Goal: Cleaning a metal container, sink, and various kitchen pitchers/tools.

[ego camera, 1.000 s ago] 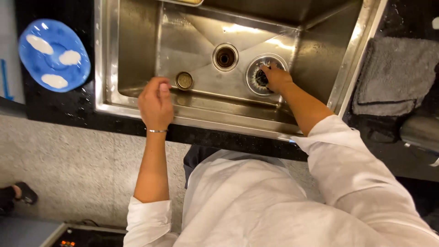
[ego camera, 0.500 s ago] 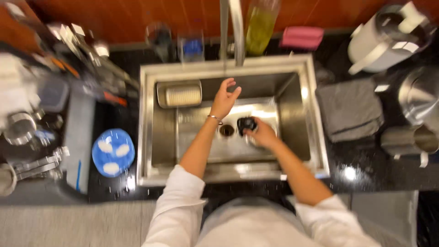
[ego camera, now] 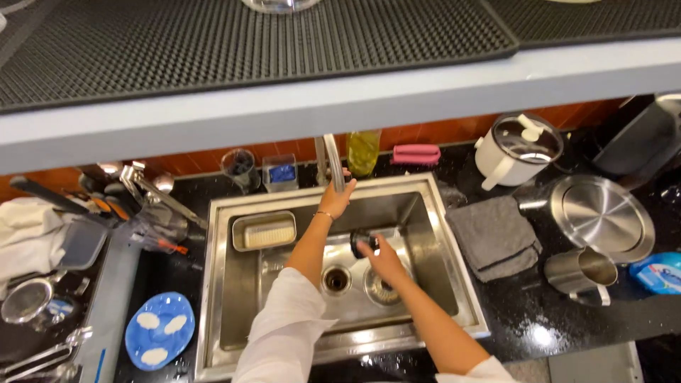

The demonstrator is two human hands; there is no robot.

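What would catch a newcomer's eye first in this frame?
The steel sink at centre, with both arms reaching in: the left hand is up at the faucet, and the right hand holds a small dark object over the basin. Next, the bright blue plate at lower left and the grey folded cloth right of the sink.

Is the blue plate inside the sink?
No, the blue plate lies on the dark counter, left of the steel sink.

Single head view, high above, facing down onto sink [ego camera: 440,234], shelf overhead.
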